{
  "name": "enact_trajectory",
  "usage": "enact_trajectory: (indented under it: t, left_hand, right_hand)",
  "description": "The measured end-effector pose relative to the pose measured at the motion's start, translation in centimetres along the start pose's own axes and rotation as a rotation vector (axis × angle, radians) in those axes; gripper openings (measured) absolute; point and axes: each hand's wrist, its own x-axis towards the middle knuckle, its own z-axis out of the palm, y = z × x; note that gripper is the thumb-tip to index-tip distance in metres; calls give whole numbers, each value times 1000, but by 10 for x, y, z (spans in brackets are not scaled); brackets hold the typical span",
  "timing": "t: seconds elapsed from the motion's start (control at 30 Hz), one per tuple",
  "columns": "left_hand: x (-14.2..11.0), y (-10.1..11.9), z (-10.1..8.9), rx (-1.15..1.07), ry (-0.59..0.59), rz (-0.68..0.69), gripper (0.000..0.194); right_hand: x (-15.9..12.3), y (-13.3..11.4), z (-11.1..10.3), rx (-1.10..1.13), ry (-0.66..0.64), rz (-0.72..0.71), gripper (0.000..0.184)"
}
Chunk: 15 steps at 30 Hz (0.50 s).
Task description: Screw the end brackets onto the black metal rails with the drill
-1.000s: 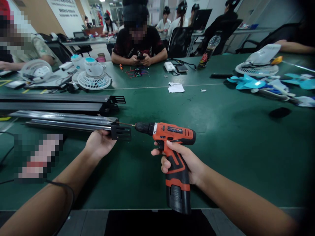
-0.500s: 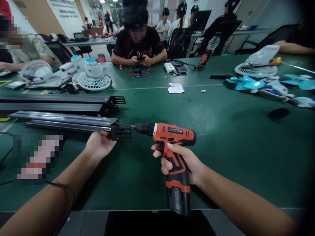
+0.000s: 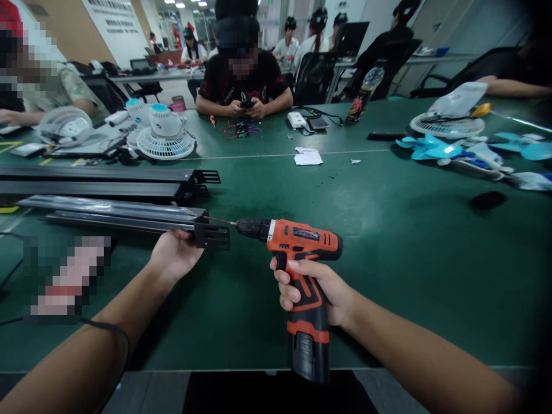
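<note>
Fingers [image 3: 290, 295] of the right hand [image 3: 330, 283] slid lower, gripping the cordless drill [image 3: 302, 237]; its bit [image 3: 223, 220] stayed at the metal rail [image 3: 129, 221] end, clutched by the left hand [image 3: 176, 254], so both kept lined up.

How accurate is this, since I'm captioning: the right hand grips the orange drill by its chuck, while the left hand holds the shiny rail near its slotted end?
Not the chuck: the head view shows the right hand gripping the orange drill by its handle, while the left hand holds the shiny rail near its slotted end.
</note>
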Motion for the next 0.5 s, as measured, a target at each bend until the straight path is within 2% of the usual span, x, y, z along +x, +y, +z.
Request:
enact_trajectory:
  t: [0.13, 0.33, 0.5]
  left_hand:
    - [1, 0, 0, 6, 1, 4, 69]
    - [2, -1, 1, 2, 47, -3, 68]
    - [-2, 0, 3, 3, 30, -1, 69]
  right_hand:
    - [0, 2, 1, -2, -8, -22, 32]
    - [-1, -1, -1, 2, -107, -25, 45]
    - [1, 0, -2, -34, -99, -50, 35]
